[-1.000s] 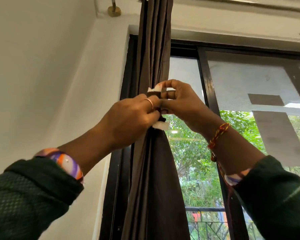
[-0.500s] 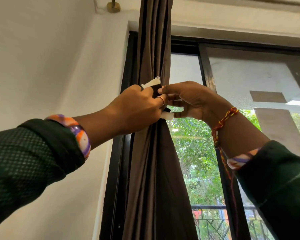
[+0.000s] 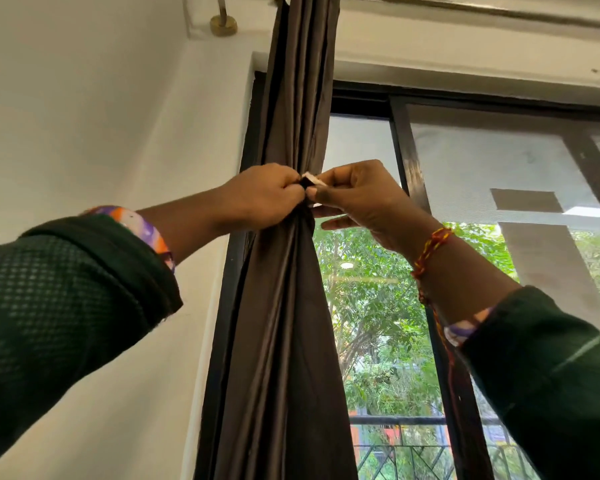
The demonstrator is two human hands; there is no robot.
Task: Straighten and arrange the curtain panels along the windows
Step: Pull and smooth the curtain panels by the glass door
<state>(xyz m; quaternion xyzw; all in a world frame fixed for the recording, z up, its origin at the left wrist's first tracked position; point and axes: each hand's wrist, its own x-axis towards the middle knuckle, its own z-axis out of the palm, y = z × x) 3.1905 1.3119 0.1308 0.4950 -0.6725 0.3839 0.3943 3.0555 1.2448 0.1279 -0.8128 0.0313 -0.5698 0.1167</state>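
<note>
A dark brown curtain panel [image 3: 284,341] hangs gathered into a narrow bundle at the left side of the window [image 3: 378,306]. A dark tie-back strap with white ends [image 3: 310,180] is wrapped round the bundle at its narrowest point. My left hand [image 3: 260,197] grips the gathered fabric and the strap from the left. My right hand [image 3: 357,199] pinches the strap's white end between thumb and forefinger, its other fingers spread loosely below. Both hands meet at the front of the bundle.
The curtain rod [image 3: 482,10] runs along the top, held by a brass bracket [image 3: 223,25] on the white wall [image 3: 84,116]. The black window frame [image 3: 413,161] stands right of the curtain. Trees and a balcony railing [image 3: 395,455] show through the glass.
The view has tilted so the rod shows higher up. My hands have shifted slightly on the strap; the white end now sticks out between my two hands instead of above my left hand.
</note>
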